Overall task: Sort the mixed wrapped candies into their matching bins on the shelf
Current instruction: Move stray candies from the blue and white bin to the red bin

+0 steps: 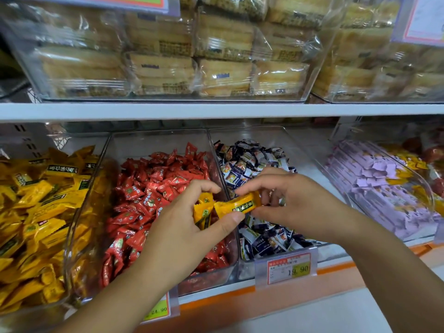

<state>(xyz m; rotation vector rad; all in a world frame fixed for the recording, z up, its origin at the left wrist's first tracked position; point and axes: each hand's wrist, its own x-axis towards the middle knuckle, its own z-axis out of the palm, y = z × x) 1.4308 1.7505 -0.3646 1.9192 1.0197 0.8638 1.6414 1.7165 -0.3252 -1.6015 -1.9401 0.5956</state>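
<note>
My left hand [185,227] curls round a yellow wrapped candy [203,210] above the divider between the red and the dark blue bins. A second yellow candy [240,205] lies between both hands: my left thumb presses its underside while my right hand [293,200] pinches its right end. Clear bins stand side by side on the lower shelf: the yellow candy bin [79,212] at the left, the red candy bin [156,138] in the middle, the dark blue and white candy bin [264,133] under my right hand.
A bin of purple packets [384,188] with a few yellow and red pieces stands at the right. Price tags [288,267] hang on the orange shelf edge. The upper shelf [216,109] carries clear boxes of wrapped cakes [168,56].
</note>
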